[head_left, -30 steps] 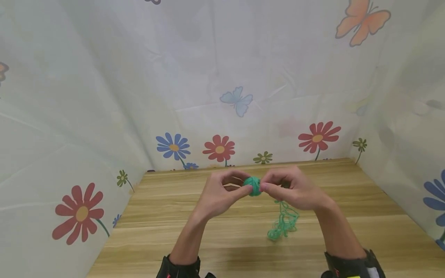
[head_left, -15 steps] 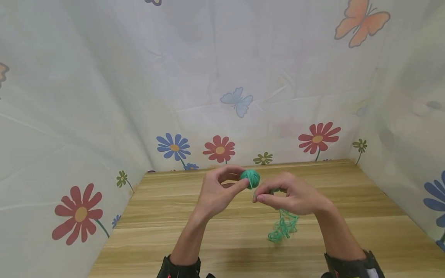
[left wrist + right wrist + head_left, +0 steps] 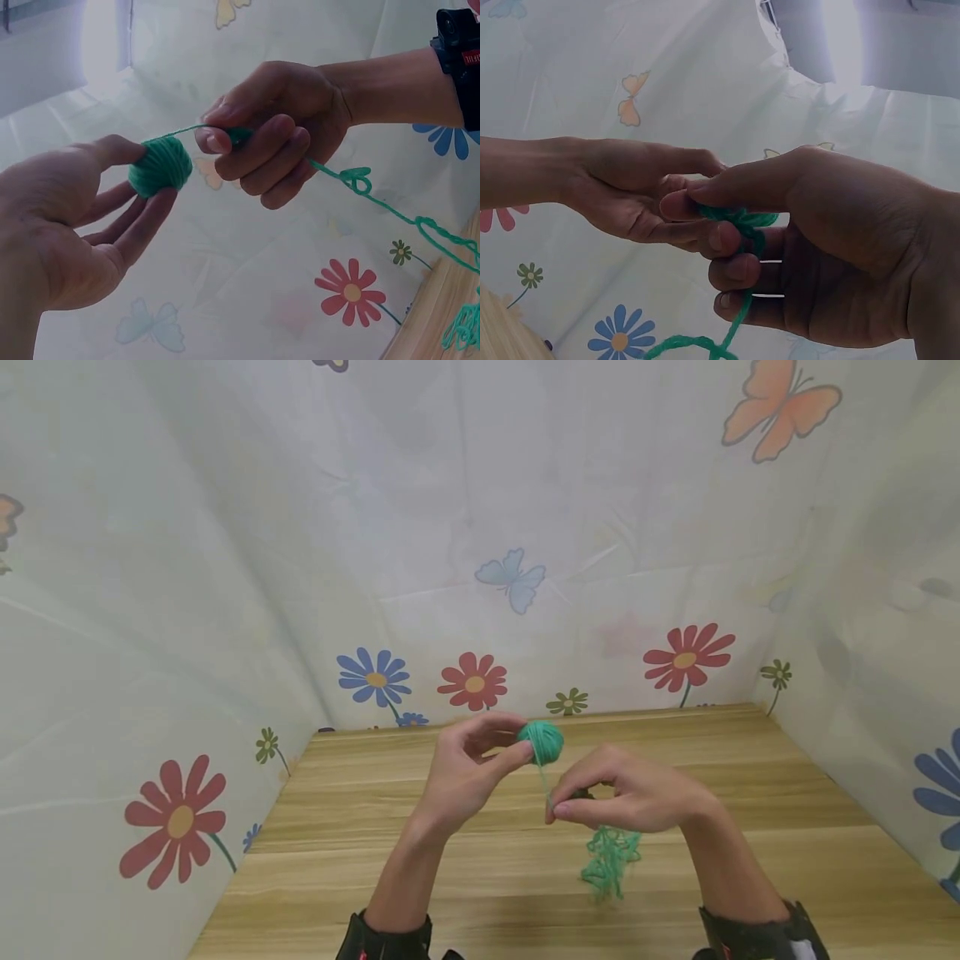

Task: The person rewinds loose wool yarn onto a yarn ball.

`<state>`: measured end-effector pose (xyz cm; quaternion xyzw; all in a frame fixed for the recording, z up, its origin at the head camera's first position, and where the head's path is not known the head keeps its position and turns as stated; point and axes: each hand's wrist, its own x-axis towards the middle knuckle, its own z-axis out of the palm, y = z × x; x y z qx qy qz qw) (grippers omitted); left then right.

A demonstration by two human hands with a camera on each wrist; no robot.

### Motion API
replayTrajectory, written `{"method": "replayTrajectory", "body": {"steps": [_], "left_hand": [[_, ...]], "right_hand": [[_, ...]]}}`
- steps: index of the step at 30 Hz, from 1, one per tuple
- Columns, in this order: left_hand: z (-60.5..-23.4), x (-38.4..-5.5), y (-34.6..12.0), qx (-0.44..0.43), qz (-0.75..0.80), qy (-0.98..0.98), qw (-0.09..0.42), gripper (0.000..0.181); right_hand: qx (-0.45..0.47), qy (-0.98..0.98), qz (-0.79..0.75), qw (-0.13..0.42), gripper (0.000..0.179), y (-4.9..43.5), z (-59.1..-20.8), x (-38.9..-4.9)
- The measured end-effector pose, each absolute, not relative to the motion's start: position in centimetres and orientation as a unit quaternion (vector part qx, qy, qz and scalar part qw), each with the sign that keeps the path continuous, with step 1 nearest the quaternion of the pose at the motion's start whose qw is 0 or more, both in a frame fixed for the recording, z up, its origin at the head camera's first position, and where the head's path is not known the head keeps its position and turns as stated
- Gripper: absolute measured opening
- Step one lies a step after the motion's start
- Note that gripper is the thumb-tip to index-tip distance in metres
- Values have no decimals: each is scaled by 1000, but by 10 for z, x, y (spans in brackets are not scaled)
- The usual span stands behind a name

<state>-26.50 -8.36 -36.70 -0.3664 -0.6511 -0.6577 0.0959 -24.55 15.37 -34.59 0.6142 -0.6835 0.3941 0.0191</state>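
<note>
A small ball of green yarn (image 3: 545, 742) is pinched between the thumb and fingers of my left hand (image 3: 467, 772). From the ball a taut strand runs down to my right hand (image 3: 626, 793), whose thumb and index finger pinch it. The left wrist view shows the wound ball (image 3: 160, 166) and the strand leading into the right fingers. More yarn (image 3: 742, 221) is bunched inside the right hand in the right wrist view. Below that hand, a loose tangle of green yarn (image 3: 611, 860) trails down over the table.
The wood-grain table (image 3: 360, 860) lies under both hands. A pale curtain (image 3: 420, 510) printed with flowers and butterflies surrounds it at the back and sides. Dark bands (image 3: 761, 931) are worn on both wrists.
The right hand has moved down from the ball, drawing a length of strand between them. The left hand has raised the ball slightly. The hanging tangle has shifted a little lower.
</note>
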Motion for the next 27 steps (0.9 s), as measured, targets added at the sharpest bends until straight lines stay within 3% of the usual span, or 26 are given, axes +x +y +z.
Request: {"method": "replayTrajectory", "body": {"steps": [8, 16, 27], "left_hand": [[-365, -263, -88, -441, -650, -616, 49, 29], [-366, -262, -87, -488, -637, -597, -17, 29], [-368, -261, -88, -479, -616, -624, -19, 26]], "right_hand": [[549, -734, 400, -4, 21, 159, -359, -260], [537, -721, 435, 44, 26, 160, -362, -263], [486, -711, 507, 40, 20, 162, -361, -259]]}}
